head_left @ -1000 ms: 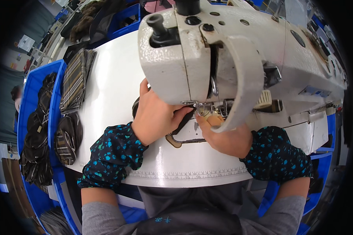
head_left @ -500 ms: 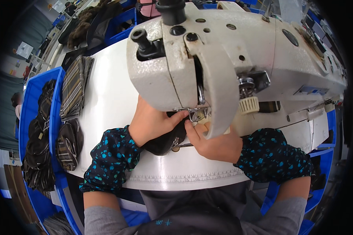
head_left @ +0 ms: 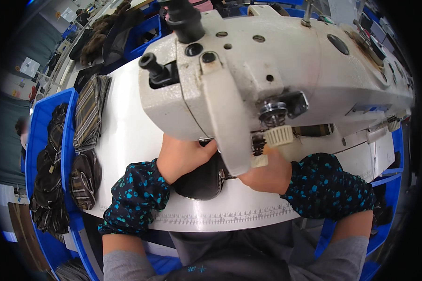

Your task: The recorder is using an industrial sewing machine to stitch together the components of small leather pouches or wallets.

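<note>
A dark pouch (head_left: pixel 199 181) with a metal zipper along its curved edge lies under the head of a white sewing machine (head_left: pixel 286 56). My left hand (head_left: pixel 184 158) is closed on the pouch's far part, its thumb pointing at the needle area and its other fingers partly hidden by the machine head. To the pouch's right, my right hand (head_left: pixel 269 174) rests low beside the machine. The pale curved guard (head_left: pixel 227 122) and the knobs cover its fingers, so their grip is hidden. That guard also hides the needle and presser foot.
Striped fabric pieces (head_left: pixel 91 112) and a dark striped pouch (head_left: pixel 85 180) lie at the table's left. Beside them stands a blue bin (head_left: pixel 70 136) of dark pouches. A ruler strip (head_left: pixel 220 217) runs along the near edge. Another striped piece (head_left: pixel 314 130) lies behind the knobs.
The pouch has come nearer to me, showing more of its body and zipper. The view has shifted, so the machine head sits further left and its guard now covers my right fingers.
</note>
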`<state>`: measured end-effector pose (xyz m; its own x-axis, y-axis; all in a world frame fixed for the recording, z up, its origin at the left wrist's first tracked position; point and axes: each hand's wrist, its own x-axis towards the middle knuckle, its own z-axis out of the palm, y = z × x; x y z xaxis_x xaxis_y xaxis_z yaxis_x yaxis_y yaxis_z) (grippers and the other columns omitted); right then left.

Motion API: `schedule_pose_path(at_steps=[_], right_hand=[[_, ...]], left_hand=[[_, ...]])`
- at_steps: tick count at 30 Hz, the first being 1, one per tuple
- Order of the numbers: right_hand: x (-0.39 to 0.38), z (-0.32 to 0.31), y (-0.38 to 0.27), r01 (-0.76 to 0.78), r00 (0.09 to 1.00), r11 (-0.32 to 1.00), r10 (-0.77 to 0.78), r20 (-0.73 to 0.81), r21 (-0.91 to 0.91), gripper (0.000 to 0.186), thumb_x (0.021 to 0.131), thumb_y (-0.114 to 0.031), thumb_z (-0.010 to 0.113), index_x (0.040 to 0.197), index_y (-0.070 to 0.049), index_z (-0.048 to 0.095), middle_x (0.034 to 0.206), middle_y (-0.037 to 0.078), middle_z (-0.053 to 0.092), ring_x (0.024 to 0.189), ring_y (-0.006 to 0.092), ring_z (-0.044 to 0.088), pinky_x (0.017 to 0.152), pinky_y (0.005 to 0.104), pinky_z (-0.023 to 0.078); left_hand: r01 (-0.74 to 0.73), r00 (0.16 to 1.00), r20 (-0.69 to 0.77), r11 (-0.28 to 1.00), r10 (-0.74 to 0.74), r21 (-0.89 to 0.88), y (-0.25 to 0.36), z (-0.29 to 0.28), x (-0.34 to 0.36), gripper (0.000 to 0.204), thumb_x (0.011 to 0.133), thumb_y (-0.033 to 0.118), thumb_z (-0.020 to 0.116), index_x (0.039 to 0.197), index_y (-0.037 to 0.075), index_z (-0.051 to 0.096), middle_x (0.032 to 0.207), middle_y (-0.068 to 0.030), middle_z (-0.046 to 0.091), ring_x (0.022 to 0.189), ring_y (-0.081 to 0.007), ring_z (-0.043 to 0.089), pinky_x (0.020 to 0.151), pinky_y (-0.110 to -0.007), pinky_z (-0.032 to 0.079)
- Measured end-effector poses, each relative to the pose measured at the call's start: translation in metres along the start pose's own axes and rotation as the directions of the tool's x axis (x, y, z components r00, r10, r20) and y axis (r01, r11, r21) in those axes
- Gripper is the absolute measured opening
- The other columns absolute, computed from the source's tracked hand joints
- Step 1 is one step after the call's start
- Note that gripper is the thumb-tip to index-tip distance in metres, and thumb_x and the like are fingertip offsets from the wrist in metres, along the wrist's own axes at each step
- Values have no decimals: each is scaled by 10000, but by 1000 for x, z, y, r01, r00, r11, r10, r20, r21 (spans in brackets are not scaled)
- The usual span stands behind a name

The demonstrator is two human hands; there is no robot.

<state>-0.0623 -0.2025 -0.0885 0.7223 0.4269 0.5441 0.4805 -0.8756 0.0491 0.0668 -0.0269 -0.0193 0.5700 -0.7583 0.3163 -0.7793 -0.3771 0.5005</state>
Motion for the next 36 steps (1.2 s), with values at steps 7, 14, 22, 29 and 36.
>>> schedule_pose_path(at_steps=[7,14,22,29,36], right_hand=[[11,-19,14,-28,1000,986,30,-9,165,103,730,-169,686,820,-122,704,665,35,547,572,221,619,473,366,469],[9,-11,17,-189,976,876,216,-10,443,70,750,-183,694,755,-116,674,669,59,568,576,253,630,503,388,486],[24,-38,-2,-155,988,978,149,51,141,187,792,-233,708,737,-70,636,646,62,611,566,259,632,513,381,489],[15,-51,-34,155,988,988,-155,18,19,361,784,-248,661,985,45,724,905,246,720,522,123,554,457,256,429],[14,-49,-35,221,975,974,-222,-6,-45,318,744,-169,629,920,83,713,858,280,717,527,155,613,453,246,438]], left_hand=[[-3,1000,0,999,3,-42,-10,5,-2,206,856,202,748,895,15,671,736,-83,655,638,-178,624,560,-316,489],[-328,917,224,944,329,-43,30,-39,-22,552,742,256,827,1196,7,635,1187,-188,613,1062,-394,604,911,-434,499],[-22,927,374,1000,29,-21,28,-38,-47,492,762,-115,529,1240,-10,576,1252,-199,629,1108,-362,638,939,-389,519],[5,969,245,987,35,-159,32,-28,-42,396,794,-113,578,1163,20,630,1204,-148,666,1068,-331,658,896,-388,538],[-182,937,322,976,136,117,34,-24,-41,397,748,29,739,1139,62,683,1084,-84,698,924,-280,662,814,-354,560]])
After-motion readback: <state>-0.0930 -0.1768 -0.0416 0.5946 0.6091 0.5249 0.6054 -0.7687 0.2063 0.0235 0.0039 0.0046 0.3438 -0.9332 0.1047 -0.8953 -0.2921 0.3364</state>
